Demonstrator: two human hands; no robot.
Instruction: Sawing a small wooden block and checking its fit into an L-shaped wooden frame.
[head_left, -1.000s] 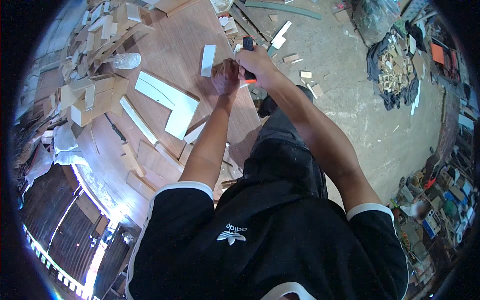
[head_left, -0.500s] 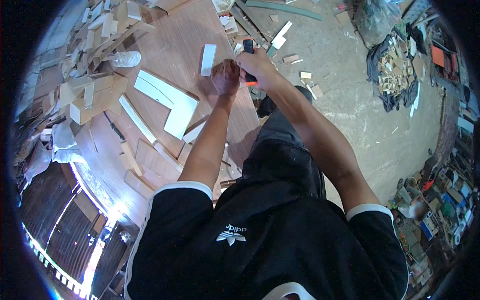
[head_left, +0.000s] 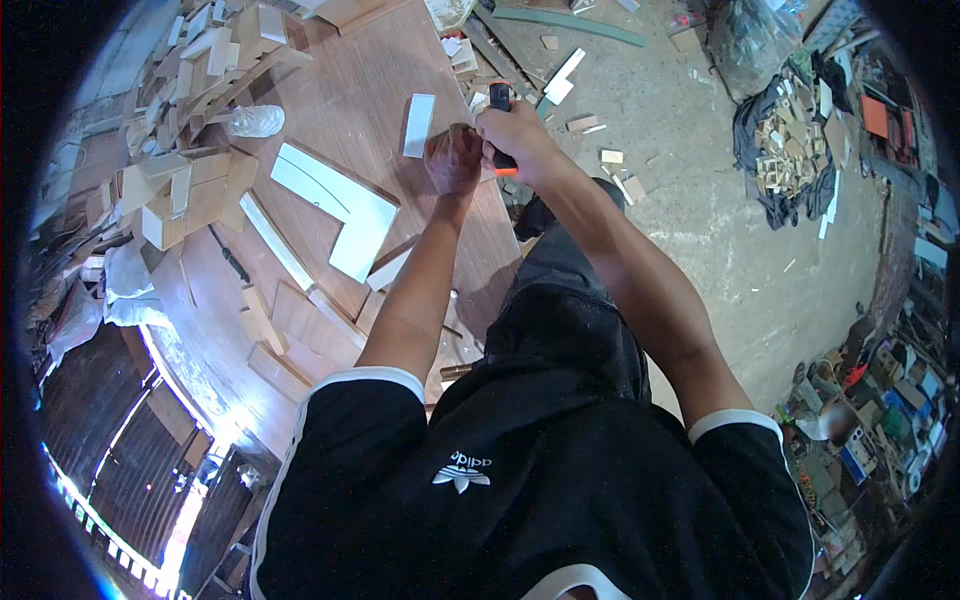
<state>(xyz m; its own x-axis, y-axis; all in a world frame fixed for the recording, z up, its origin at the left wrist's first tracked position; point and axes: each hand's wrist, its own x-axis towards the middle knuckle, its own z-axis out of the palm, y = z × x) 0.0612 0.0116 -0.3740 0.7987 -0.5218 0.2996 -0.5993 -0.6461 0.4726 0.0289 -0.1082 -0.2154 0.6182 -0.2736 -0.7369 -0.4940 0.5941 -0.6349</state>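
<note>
My right hand is closed on a black-and-orange hand tool at the table's right edge. My left hand is curled close beside it at that edge; whatever its fingers hold is hidden. Just left of the hands lies a small white rectangular board. An L-shaped white board with a curved line lies farther left, near a long narrow strip on the wooden table.
Stacked wooden pieces and a clear plastic bottle are on the table's left. Offcuts lie on the concrete floor. At the right are a dark sack of scraps and cluttered materials.
Both hands and the tool sit slightly lower in the picture now, as does the small white board beside them. The grip looks the same.
</note>
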